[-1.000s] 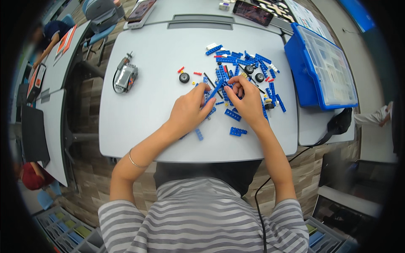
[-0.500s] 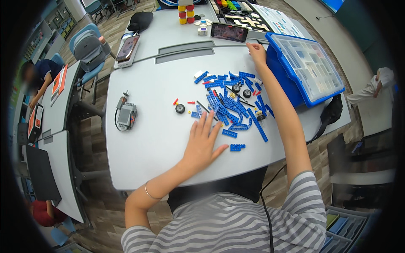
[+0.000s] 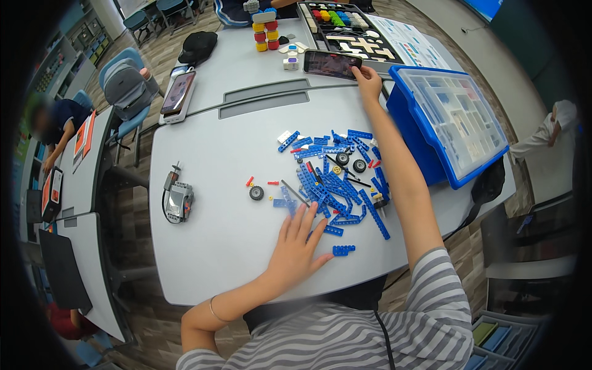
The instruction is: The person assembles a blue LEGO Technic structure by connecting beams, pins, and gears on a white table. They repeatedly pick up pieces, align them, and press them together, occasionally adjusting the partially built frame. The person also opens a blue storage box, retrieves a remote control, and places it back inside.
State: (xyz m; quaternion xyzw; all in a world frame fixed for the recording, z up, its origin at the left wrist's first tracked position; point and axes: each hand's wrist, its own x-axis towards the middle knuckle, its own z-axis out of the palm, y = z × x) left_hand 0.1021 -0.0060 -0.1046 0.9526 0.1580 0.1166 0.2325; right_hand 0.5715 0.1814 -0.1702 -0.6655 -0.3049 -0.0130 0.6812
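My left hand [image 3: 295, 251] lies flat with fingers spread at the near edge of a pile of blue building-brick beams [image 3: 320, 191]. A short blue brick piece [image 3: 344, 250] sits just right of its thumb. Stretched to the far side, my right hand [image 3: 368, 84] has its curled fingers on the right end of a dark smartphone [image 3: 331, 63], which rests on its long edge with its screen lit. Small black wheels [image 3: 359, 165], red pins and black axles are mixed into the pile. Another wheel [image 3: 256, 193] stands apart on its left.
A grey motor unit with a cable [image 3: 179, 202] lies at the left. The blue bin with a clear lid [image 3: 453, 126] is at the right. Beyond are a sorted parts tray [image 3: 345, 31], a red and yellow brick tower [image 3: 265, 34], another phone [image 3: 178, 94] and a black cap [image 3: 197, 47].
My right hand has closed on the phone's right end, where it was just short of it before. The view has tilted, so the table sits lower. My left hand stays by the pile.
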